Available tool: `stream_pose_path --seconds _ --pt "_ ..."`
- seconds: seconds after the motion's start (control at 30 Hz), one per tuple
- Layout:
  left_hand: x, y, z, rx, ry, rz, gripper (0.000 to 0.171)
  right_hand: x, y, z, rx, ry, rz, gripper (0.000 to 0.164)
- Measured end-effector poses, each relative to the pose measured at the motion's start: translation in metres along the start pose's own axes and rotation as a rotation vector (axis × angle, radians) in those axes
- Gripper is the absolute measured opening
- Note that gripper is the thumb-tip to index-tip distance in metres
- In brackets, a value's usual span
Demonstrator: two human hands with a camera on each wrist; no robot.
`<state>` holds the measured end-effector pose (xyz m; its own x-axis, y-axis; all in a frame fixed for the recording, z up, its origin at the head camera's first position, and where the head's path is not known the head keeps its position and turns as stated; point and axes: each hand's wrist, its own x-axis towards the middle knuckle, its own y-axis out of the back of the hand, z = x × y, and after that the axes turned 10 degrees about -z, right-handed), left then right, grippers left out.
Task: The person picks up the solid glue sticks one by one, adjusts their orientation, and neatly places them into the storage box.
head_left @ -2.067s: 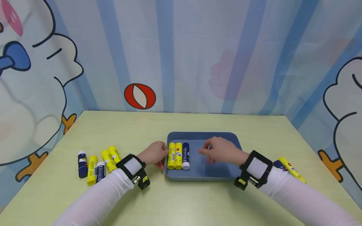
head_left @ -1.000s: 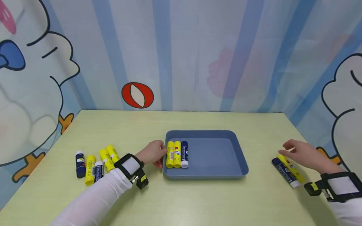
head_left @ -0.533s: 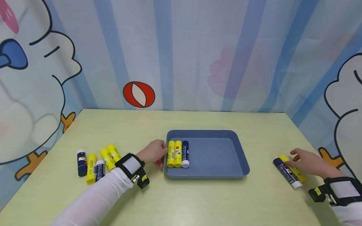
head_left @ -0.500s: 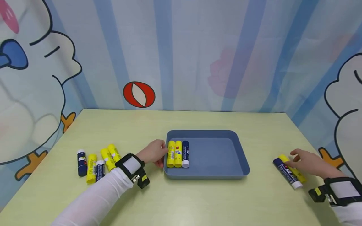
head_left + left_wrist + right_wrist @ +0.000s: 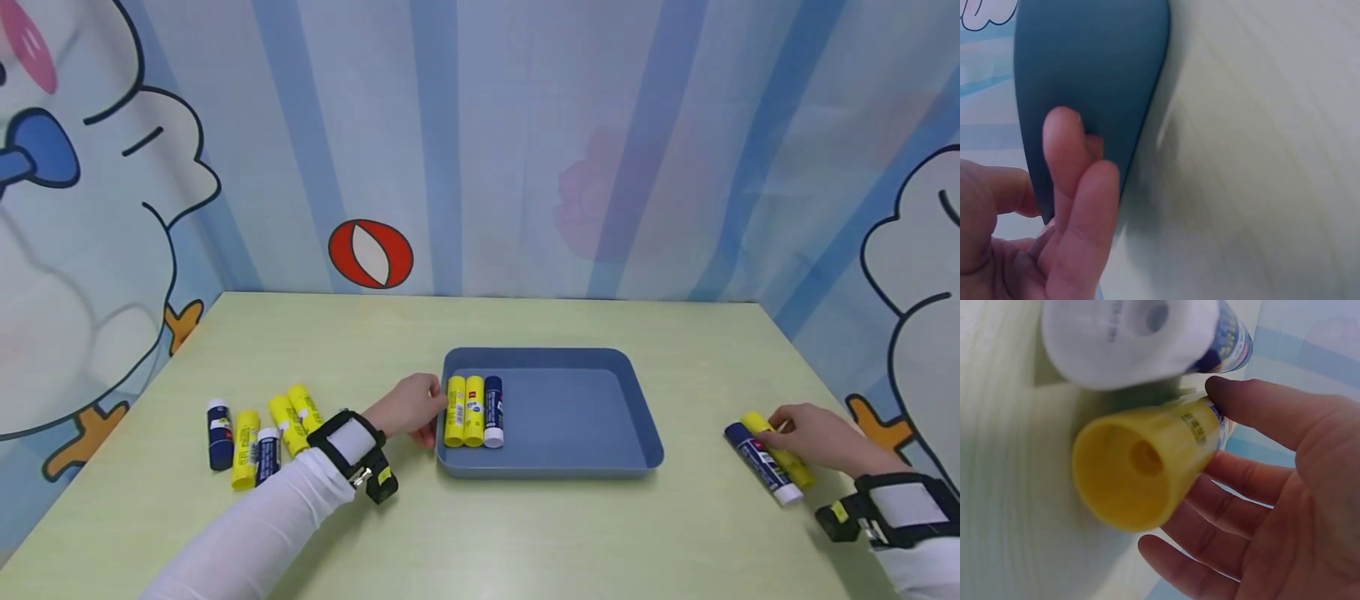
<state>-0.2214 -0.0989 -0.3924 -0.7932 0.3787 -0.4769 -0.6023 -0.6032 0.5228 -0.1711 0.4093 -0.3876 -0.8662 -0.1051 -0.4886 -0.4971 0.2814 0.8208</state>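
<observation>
My left hand (image 5: 408,408) holds the left rim of a blue-grey tray (image 5: 577,473); in the left wrist view its thumb goes over the edge while the fingers (image 5: 1088,219) lie along the outer wall. Inside, at the left end, two yellow glue sticks (image 5: 474,412) and a navy one (image 5: 492,412) lie side by side. Far to the right, my right hand (image 5: 813,437) pinches a yellow glue stick (image 5: 1141,465) between thumb and fingers, low at the table. A navy glue stick (image 5: 761,462) with a white end lies just left of it.
Several yellow and navy glue sticks (image 5: 245,450) lie on the table (image 5: 525,542) at the left, beside my left forearm. A printed curtain (image 5: 517,150) stands behind the table and along its sides.
My right hand has left the tray for the two glue sticks at the right, then come down and taken hold of the yellow one. The left hand stays at the tray's rim.
</observation>
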Motion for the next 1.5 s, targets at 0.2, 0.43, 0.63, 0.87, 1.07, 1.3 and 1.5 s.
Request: stream_pose_path --seconds 0.2,0.43,0.63,0.87,1.07,1.3,1.5 --pt "0.001 -0.001 -0.003 -0.012 -0.013 -0.006 0.012 0.000 -0.002 0.003 -0.003 0.021 0.020 0.058" --pt "0.000 0.000 -0.002 -0.015 -0.004 -0.003 0.012 0.002 -0.002 0.005 -0.008 0.011 0.029 0.059" --pt "0.000 0.000 -0.003 -0.018 0.013 -0.005 0.013 0.001 -0.002 0.003 -0.009 0.008 0.033 0.056" --pt "0.001 0.001 -0.003 -0.011 0.012 -0.001 0.013 -0.004 0.009 -0.006 -0.017 0.059 0.089 0.048" --pt "0.001 0.002 -0.003 -0.013 0.020 0.005 0.013 -0.005 0.021 -0.030 -0.015 0.129 0.108 0.052" --pt "-0.001 0.001 -0.001 0.002 0.000 0.004 0.012 -0.005 0.030 -0.066 -0.048 0.188 0.117 0.052" --pt "-0.002 0.001 0.000 0.005 -0.020 -0.002 0.013 -0.006 0.036 -0.099 -0.053 0.260 0.132 0.043"
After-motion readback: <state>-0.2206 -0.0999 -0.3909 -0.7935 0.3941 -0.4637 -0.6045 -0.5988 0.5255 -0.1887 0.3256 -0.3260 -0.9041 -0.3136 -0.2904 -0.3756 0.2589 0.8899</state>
